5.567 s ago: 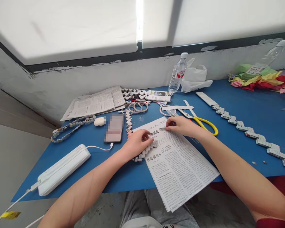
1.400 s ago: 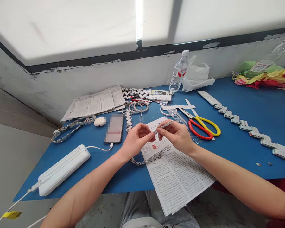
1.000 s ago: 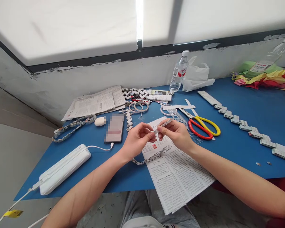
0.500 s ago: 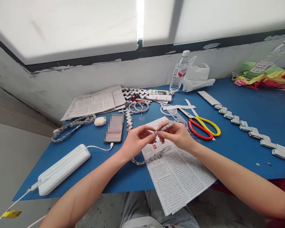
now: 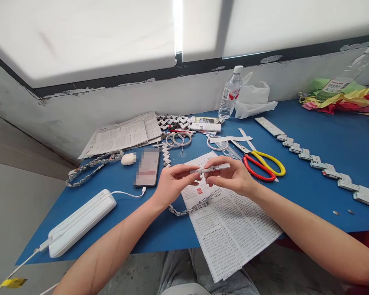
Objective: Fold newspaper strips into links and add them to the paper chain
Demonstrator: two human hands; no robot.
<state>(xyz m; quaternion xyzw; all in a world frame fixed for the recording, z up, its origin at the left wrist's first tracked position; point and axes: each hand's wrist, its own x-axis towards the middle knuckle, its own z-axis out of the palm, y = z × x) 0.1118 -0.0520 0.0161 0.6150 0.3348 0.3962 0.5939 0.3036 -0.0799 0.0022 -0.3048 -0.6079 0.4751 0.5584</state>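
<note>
A narrow folded newspaper strip (image 5: pixel 219 167) is held nearly level above a newspaper sheet (image 5: pixel 230 229). My left hand (image 5: pixel 177 180) pinches its left end between thumb and fingers. My right hand (image 5: pixel 232 175) has its fingertips on the strip's middle, the thumb a little below it; the fingers behind are partly hidden. Under my hands, a thin woven paper chain (image 5: pixel 184 212) lies partly on the sheet. Scissors (image 5: pixel 261 166) with red and yellow handles rest just beyond my right hand.
On the blue table (image 5: pixel 298 200) are a phone (image 5: pixel 147 168), a white power bank (image 5: pixel 83 223) with a cable, tape rings (image 5: pixel 178 139), and a zigzag paper chain (image 5: pixel 326 168). At the back stand a water bottle (image 5: pixel 230 93), a plastic bag (image 5: pixel 255 100) and folded newspapers (image 5: pixel 123 133).
The strip has turned from slanting up to the right to nearly level. My right hand's thumb and fingers have spread apart somewhat; my left hand still pinches.
</note>
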